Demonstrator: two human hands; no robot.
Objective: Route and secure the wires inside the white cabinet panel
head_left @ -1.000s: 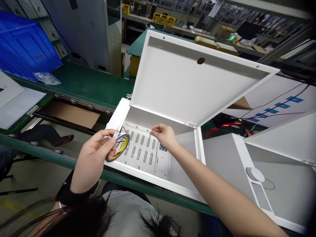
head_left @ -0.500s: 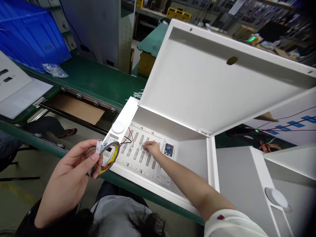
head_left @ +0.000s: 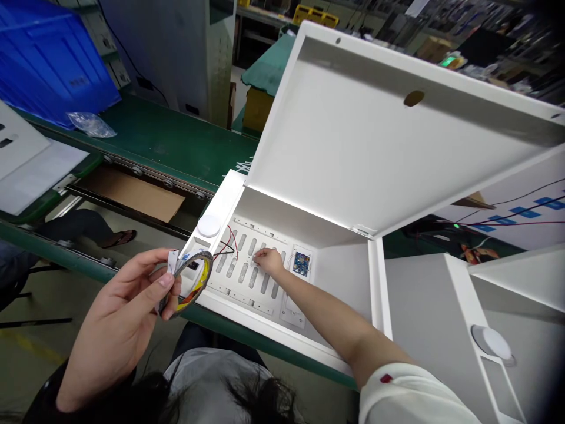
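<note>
My left hand (head_left: 132, 303) is closed on a roll of tape (head_left: 203, 275) with a dark edge and a yellow and red core. A loose white end with blue print stands up between thumb and fingers. Inside a white metal box (head_left: 353, 347) with its lid raised, my right hand (head_left: 270, 262) is closed, fingertips pressed at the slotted floor panel (head_left: 242, 270). Whatever those fingertips pinch is too small to make out. Red and black wires (head_left: 232, 241) lie left of them. A blue circuit board (head_left: 302, 264) is fixed to the right of my right hand.
The raised lid (head_left: 362, 141) blocks the back right. Another white box (head_left: 424, 330) stands at the right. Beyond the green bench (head_left: 176, 144) are a blue bin (head_left: 48, 65) and a clear plastic bag (head_left: 92, 124). A person's leg and sandalled foot (head_left: 119, 238) show below at left.
The view has shifted slightly. My left hand still holds the tape roll, and my right hand stays at the slotted panel with its fingertips together.
</note>
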